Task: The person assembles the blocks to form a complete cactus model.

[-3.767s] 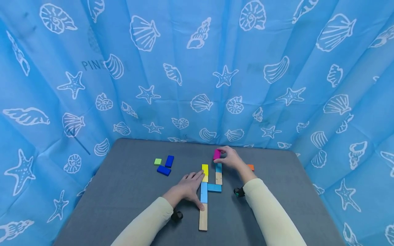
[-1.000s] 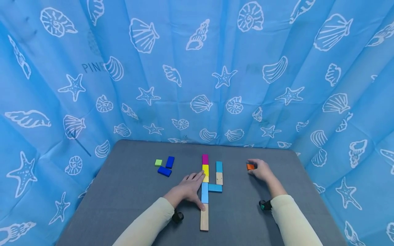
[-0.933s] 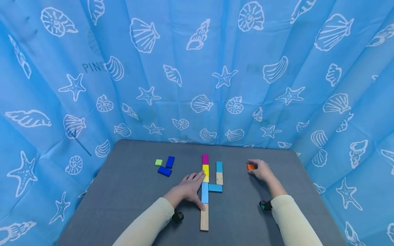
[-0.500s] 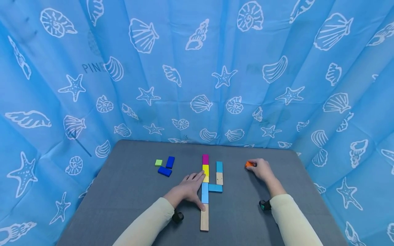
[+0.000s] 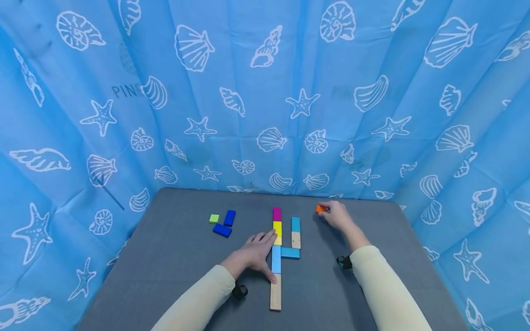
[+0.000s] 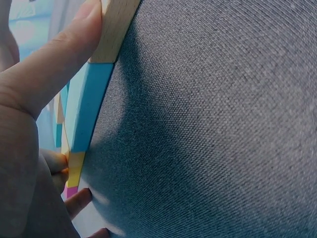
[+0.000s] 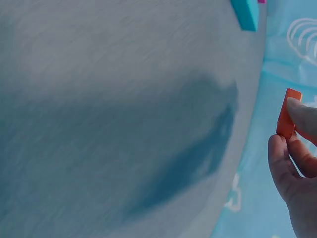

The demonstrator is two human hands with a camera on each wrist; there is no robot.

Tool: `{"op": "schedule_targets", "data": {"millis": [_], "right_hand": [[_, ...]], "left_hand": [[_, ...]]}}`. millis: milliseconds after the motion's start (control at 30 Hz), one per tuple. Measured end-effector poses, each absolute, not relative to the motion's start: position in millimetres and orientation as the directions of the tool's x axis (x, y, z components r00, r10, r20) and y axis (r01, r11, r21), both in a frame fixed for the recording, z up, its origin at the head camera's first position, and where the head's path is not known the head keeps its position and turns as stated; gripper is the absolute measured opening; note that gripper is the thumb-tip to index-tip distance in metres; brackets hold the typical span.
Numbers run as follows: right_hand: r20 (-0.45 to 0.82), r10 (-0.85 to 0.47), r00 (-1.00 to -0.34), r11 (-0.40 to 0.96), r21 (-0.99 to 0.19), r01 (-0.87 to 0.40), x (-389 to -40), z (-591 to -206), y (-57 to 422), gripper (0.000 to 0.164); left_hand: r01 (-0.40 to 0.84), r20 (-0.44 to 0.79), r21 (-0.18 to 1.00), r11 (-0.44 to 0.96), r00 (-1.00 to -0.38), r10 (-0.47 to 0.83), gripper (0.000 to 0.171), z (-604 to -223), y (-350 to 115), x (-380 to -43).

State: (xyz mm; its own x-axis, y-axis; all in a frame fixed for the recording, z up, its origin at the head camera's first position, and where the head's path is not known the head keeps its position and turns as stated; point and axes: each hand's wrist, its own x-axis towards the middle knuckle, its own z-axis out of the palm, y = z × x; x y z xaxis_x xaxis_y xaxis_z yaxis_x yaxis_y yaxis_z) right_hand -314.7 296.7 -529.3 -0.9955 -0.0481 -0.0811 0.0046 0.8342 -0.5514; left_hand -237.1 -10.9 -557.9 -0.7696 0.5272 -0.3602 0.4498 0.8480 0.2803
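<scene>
In the head view, my right hand (image 5: 338, 216) pinches an orange block (image 5: 320, 208) between thumb and fingers, to the right of the other blocks. The right wrist view shows this block held off the table. My left hand (image 5: 253, 254) rests with fingers spread along a column's left side, its thumb on a long plain wooden block (image 5: 275, 294). Beyond that lie a light blue block (image 5: 276, 259), a yellow block (image 5: 278, 227) and a magenta block (image 5: 277, 214). A blue block (image 5: 290, 253) branches right, leading to a short wooden block (image 5: 296, 239) and a teal block (image 5: 296, 224).
On the left of the grey table (image 5: 174, 257) lie a small green block (image 5: 214, 219) and two dark blue blocks, one upright in view (image 5: 229, 218) and one slanted (image 5: 222, 230). A blue shell-patterned curtain (image 5: 232, 115) encloses the table's far side.
The magenta block went from my right hand to the column's far end. My right hand then picked up the orange block and carried it left and away from me. My left hand stayed put.
</scene>
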Motion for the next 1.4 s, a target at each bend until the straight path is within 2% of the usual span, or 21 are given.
{"op": "schedule_targets", "data": {"millis": [333, 800, 1400], "right_hand": [[-0.069, -0.11, -0.992, 0.792, -0.609, -0.046, -341.1, -520.7, 251.8, 0.038], [-0.061, -0.141, -0.988, 0.757, -0.65, -0.068, -373.4, -529.2, 190.6, 0.04], [-0.127, -0.104, -0.986, 0.789, -0.614, -0.005, -388.9, -554.3, 163.7, 0.036]], "left_hand": [[0.453, -0.353, 0.287, 0.844, -0.769, 0.533, 0.137, -557.3, -12.7, -237.3], [0.473, -0.344, 0.278, 0.836, -0.764, 0.546, 0.139, -561.0, -13.9, -238.1], [0.465, -0.353, 0.281, 0.84, -0.763, 0.541, 0.138, -554.4, -12.5, -237.4]]}}
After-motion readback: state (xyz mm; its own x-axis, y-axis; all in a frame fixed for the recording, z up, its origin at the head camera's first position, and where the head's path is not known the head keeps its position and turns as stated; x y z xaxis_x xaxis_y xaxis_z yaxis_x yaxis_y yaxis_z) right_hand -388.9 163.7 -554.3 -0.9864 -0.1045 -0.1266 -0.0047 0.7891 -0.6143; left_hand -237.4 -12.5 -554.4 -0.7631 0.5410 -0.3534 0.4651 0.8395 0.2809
